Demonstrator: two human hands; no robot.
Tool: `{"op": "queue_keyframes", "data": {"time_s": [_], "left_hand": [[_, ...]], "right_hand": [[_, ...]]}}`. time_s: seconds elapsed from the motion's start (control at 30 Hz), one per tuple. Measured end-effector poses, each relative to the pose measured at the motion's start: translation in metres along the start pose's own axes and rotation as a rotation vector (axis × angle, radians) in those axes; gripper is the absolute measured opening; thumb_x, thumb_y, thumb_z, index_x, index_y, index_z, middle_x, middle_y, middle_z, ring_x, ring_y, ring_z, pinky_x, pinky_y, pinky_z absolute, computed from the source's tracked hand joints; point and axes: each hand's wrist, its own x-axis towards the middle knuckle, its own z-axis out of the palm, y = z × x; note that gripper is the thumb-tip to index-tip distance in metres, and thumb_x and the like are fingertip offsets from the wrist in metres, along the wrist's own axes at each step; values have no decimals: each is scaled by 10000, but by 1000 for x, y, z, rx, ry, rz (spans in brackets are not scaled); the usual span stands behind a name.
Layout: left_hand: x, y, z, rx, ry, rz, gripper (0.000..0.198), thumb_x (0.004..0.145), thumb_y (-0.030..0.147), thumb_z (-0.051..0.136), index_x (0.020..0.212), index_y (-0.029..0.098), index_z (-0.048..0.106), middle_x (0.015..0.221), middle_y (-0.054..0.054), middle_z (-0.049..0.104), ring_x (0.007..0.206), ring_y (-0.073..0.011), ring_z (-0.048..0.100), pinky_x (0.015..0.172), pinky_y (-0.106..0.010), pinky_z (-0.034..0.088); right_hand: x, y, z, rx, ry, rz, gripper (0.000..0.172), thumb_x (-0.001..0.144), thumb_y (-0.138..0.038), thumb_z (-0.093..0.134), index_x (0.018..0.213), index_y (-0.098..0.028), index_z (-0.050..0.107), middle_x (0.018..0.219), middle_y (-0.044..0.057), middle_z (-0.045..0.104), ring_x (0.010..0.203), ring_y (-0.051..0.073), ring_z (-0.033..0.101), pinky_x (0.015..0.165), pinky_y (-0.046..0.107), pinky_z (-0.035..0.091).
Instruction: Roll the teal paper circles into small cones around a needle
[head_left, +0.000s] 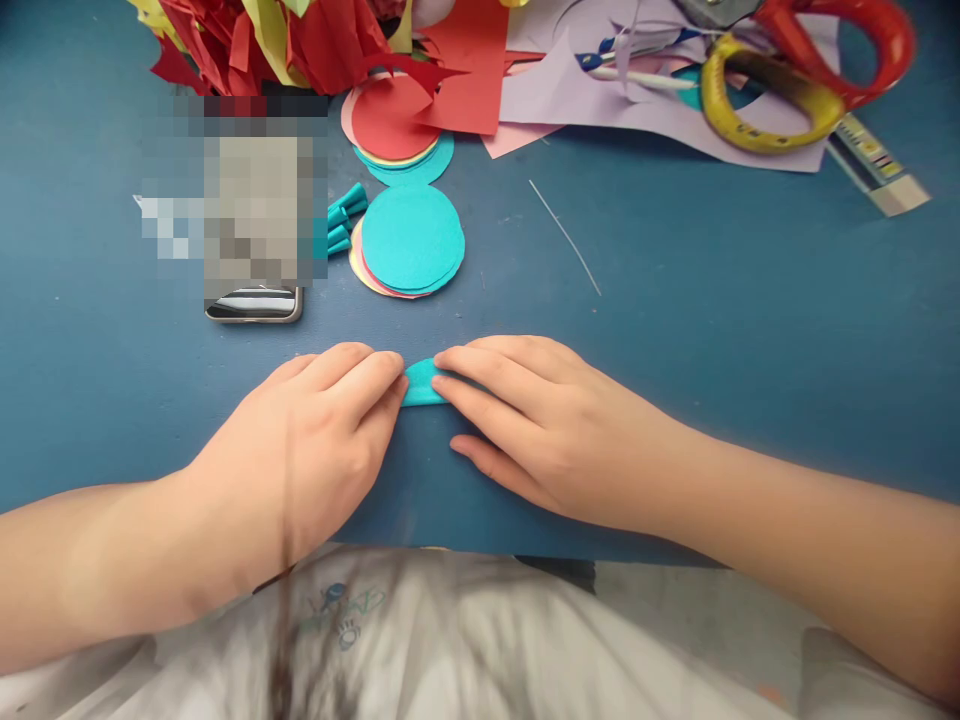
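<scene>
A small piece of turquoise paper [423, 382], with a straight near edge and a curved far edge, lies on the blue table between my hands. It looks folded or rolled, and both its ends are hidden under fingers. My left hand [322, 430] is closed, thumb and fingers together at the paper's left end. With its fingers stretched out and the thumb apart, my right hand [532, 420] rests its fingertips on the paper's right part. Just beyond them sits a stack of paper circles [412, 238], turquoise on top. Several rolled turquoise cones [346, 215] lie left of that stack.
Another stack of circles [394, 118] has red on top. A partly blurred phone [255, 304] lies at left. Red and yellow paper [277, 45], lilac paper [540, 95], scissors [772, 95] and a cutter-like strip [877, 165] lie at the back. A thin white stick [565, 237] lies right of centre.
</scene>
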Motion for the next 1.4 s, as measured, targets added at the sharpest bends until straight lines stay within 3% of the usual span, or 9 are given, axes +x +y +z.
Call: {"op": "queue_keyframes", "data": {"time_s": [0.27,0.53,0.63,0.7,0.77,0.87,1.0,1.23,1.4], "left_hand": [[-3,5,1,16,-35,-33,337,1146,25,563,1373,52,811,1419,-192,803,1188,-307,827,945,-438,736],[-4,5,0,11,-73,-20,354,1121,18,576,1366,61,829,1422,-205,812,1190,-325,798,874,-445,703],[-4,5,-2,25,-88,20,292,1117,33,596,1260,91,844,1382,-192,818,1155,-320,785,861,-450,697],[-4,6,-3,27,-48,28,238,1157,78,609,1195,113,842,1343,-179,820,1121,-316,783,858,-454,692],[-3,7,-4,4,3,6,239,1209,136,597,1248,120,833,1330,-167,815,1081,-304,781,840,-451,685],[-1,8,-3,-25,15,-47,260,1178,123,642,1362,143,824,1344,-154,809,1122,-320,790,835,-447,688],[1,7,-2,-58,63,-29,319,1176,148,572,1307,133,862,1291,-177,826,1083,-350,815,784,-478,698],[0,7,-4,-26,84,-41,407,1215,159,494,1371,122,867,1310,-179,852,1097,-329,824,815,-458,685],[-4,5,-1,-39,93,-33,393,1229,203,512,1447,131,831,1377,-181,840,1191,-322,814,882,-443,683]], "right_hand": [[0,1,0,17,6,-14,326,1181,-149,638,1310,28,879,1328,259,893,1231,393,875,1006,544,792],[3,1,0,17,9,-20,320,1189,-150,632,1273,19,890,1307,245,900,1217,396,877,986,553,791],[2,1,0,8,7,-23,326,1196,-144,614,1285,13,885,1309,239,904,1216,381,876,981,544,792],[1,1,0,0,6,-23,331,1203,-153,607,1295,8,882,1312,237,904,1215,372,876,981,539,793],[1,1,0,-6,5,-22,335,1207,-158,603,1306,3,880,1316,233,904,1218,364,874,986,532,794],[1,1,0,-16,-3,-21,345,1210,-165,599,1325,-7,883,1328,225,903,1226,359,873,989,526,797],[2,-2,0,-16,0,-14,330,1187,-137,620,1316,-57,913,1325,227,903,1227,385,880,991,545,800],[-1,-6,1,-37,2,-6,301,1154,-122,681,1326,-100,928,1348,243,887,1264,415,875,1015,577,808],[0,-8,-9,-66,10,25,293,1176,-198,670,1171,-109,949,1295,232,864,1379,440,836,1056,565,817]]}}
